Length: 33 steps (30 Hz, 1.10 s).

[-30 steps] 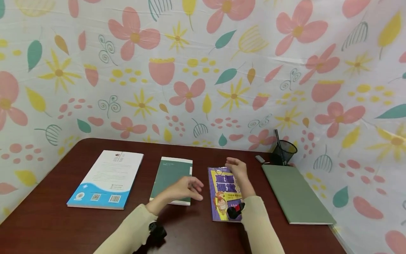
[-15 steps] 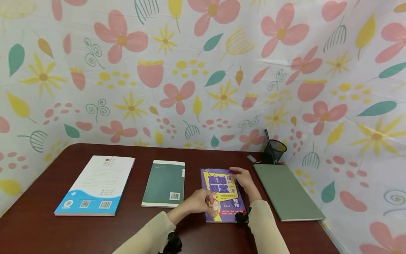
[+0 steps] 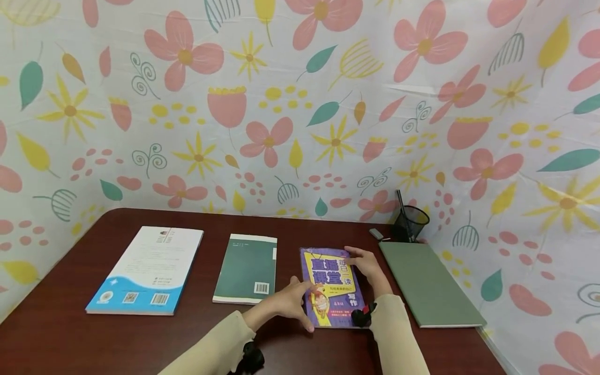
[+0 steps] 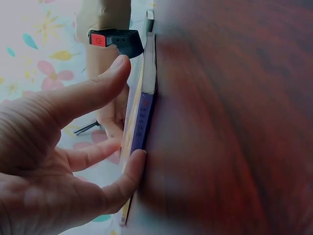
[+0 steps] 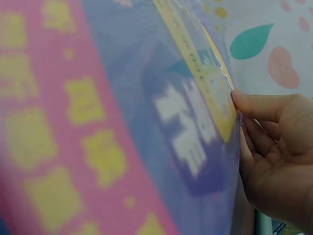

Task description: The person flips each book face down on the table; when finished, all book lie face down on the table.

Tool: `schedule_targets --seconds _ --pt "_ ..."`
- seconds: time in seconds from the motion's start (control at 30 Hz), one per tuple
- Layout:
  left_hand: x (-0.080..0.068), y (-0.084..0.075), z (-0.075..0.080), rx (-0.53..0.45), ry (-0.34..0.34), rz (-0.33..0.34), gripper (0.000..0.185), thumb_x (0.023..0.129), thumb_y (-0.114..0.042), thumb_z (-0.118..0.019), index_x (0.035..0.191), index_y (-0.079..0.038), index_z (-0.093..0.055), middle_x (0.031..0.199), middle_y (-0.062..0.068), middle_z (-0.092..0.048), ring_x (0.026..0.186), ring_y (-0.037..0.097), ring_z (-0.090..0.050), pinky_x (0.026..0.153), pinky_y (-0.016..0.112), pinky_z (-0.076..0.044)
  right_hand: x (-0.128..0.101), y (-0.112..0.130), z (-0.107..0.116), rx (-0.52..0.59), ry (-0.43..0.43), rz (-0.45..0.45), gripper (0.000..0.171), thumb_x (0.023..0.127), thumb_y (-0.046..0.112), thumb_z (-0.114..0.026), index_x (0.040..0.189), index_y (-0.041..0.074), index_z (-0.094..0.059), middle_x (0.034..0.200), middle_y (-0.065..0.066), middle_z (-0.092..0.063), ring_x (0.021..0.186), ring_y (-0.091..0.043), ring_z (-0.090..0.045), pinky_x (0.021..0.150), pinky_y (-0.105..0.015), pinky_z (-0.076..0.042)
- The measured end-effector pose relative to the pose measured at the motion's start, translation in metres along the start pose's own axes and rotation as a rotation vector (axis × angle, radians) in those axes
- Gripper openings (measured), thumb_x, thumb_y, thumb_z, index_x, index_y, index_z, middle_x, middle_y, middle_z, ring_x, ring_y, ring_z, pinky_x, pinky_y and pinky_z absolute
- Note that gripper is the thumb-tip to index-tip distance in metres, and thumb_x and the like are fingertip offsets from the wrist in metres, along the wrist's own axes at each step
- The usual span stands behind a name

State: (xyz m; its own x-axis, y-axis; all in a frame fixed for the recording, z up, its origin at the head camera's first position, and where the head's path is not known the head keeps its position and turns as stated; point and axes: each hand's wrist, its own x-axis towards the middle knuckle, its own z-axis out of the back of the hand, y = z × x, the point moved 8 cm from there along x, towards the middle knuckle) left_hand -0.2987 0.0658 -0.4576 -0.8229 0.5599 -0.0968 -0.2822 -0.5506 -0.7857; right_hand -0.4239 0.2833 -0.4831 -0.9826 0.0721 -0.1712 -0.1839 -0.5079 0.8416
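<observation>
A purple and yellow book (image 3: 330, 286) lies flat on the dark brown table (image 3: 65, 333), right of centre. My left hand (image 3: 303, 304) is at its lower left edge: the thumb lies over the cover and a straight finger touches the spine (image 4: 142, 122). In the left wrist view the left hand (image 4: 131, 110) brackets that edge with its fingers extended. My right hand (image 3: 358, 260) rests on the book's upper right part, fingertips at the cover's edge. In the right wrist view the right hand (image 5: 244, 127) touches the glossy cover (image 5: 190, 127) with relaxed fingers.
A white and blue book (image 3: 147, 268) and a dark green book (image 3: 247, 268) lie to the left. A grey-green notebook (image 3: 428, 284) lies to the right. A black mesh pen cup (image 3: 411, 224) and a small flat object (image 3: 375, 234) stand at the back right. Floral cloth walls the table.
My left hand has moved right from beside the green book to the purple book's left edge. My right hand has slid from the book's top to its upper right part.
</observation>
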Motion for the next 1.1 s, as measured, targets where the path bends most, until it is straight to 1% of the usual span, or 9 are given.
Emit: schedule_targets --seconds 0.1,0.2,0.4,0.53,0.6,0.7,0.8,0.97,1.1 --pt "0.000 -0.001 -0.001 -0.028 0.011 -0.023 0.069 0.060 -0.010 -0.093 0.118 -0.005 -0.055 0.106 0.010 -0.038 0.086 0.016 -0.047 0.073 0.023 -0.046 0.000 0.000 0.001 -0.012 0.000 0.000 0.049 0.094 0.017 -0.061 0.141 0.009 -0.052 0.136 -0.025 -0.054 0.112 -0.033 -0.053 0.106 -0.054 -0.039" --pt "-0.002 -0.003 -0.003 -0.038 0.018 -0.035 0.065 0.060 -0.008 -0.093 0.112 -0.005 -0.054 0.105 0.010 -0.036 0.087 0.017 -0.047 0.073 0.023 -0.046 -0.001 0.000 0.002 -0.017 -0.005 0.003 0.048 0.094 0.018 -0.061 0.140 0.007 -0.053 0.134 -0.026 -0.055 0.107 -0.032 -0.055 0.102 -0.050 -0.042" --pt "-0.003 -0.003 -0.004 0.036 -0.039 -0.045 0.069 0.057 -0.015 -0.095 0.108 -0.006 -0.049 0.101 0.007 -0.035 0.087 0.015 -0.045 0.077 0.023 -0.045 -0.001 0.001 0.001 -0.033 -0.008 0.006 0.049 0.094 0.020 -0.061 0.141 0.009 -0.052 0.136 -0.025 -0.054 0.108 -0.032 -0.054 0.101 -0.049 -0.042" --pt "-0.002 -0.004 -0.002 0.117 -0.092 -0.085 0.069 0.057 -0.020 -0.095 0.104 -0.006 -0.047 0.093 0.003 -0.042 0.079 0.010 -0.044 0.071 0.019 -0.043 -0.001 0.003 0.000 -0.047 -0.022 0.011 0.049 0.094 0.021 -0.062 0.140 0.009 -0.053 0.136 -0.025 -0.054 0.110 -0.033 -0.053 0.100 -0.047 -0.043" --pt "-0.002 -0.004 -0.002 0.098 -0.100 -0.095 0.067 0.058 -0.019 -0.094 0.103 -0.006 -0.047 0.084 0.001 -0.050 0.070 0.006 -0.047 0.063 0.018 -0.045 -0.001 0.003 0.000 -0.054 -0.028 0.014 0.049 0.094 0.022 -0.061 0.140 0.008 -0.053 0.136 -0.026 -0.054 0.110 -0.033 -0.053 0.100 -0.047 -0.043" --pt "-0.002 -0.002 -0.004 -0.009 -0.079 -0.071 0.066 0.060 -0.012 -0.092 0.106 -0.004 -0.046 0.063 -0.001 -0.057 0.051 0.003 -0.050 0.048 0.018 -0.045 -0.002 0.002 0.000 -0.046 -0.036 0.007 0.049 0.094 0.023 -0.061 0.140 0.008 -0.053 0.137 -0.026 -0.053 0.112 -0.034 -0.053 0.101 -0.048 -0.042" --pt "-0.001 0.003 -0.006 -0.163 -0.058 -0.010 0.069 0.062 -0.003 -0.089 0.112 -0.001 -0.043 0.053 0.003 -0.058 0.039 0.010 -0.054 0.040 0.022 -0.047 -0.004 0.000 0.000 -0.031 -0.031 0.000 0.049 0.095 0.022 -0.060 0.141 0.008 -0.052 0.139 -0.026 -0.052 0.114 -0.034 -0.052 0.104 -0.050 -0.041" --pt "-0.001 0.010 -0.006 -0.414 -0.066 0.056 0.084 0.061 0.011 -0.083 0.129 0.004 -0.034 0.061 0.014 -0.063 0.045 0.020 -0.063 0.048 0.032 -0.057 -0.003 0.001 0.000 -0.008 -0.039 0.010 0.049 0.096 0.022 -0.058 0.143 0.008 -0.050 0.140 -0.026 -0.051 0.115 -0.034 -0.052 0.105 -0.050 -0.041" --pt "-0.001 0.014 -0.012 -0.616 -0.017 0.088 0.104 0.068 0.012 -0.078 0.148 0.004 -0.011 0.073 0.018 -0.064 0.054 0.021 -0.064 0.054 0.037 -0.059 0.000 0.000 0.000 -0.018 -0.054 0.012 0.048 0.096 0.023 -0.059 0.141 0.009 -0.052 0.139 -0.025 -0.052 0.115 -0.034 -0.053 0.102 -0.048 -0.043"
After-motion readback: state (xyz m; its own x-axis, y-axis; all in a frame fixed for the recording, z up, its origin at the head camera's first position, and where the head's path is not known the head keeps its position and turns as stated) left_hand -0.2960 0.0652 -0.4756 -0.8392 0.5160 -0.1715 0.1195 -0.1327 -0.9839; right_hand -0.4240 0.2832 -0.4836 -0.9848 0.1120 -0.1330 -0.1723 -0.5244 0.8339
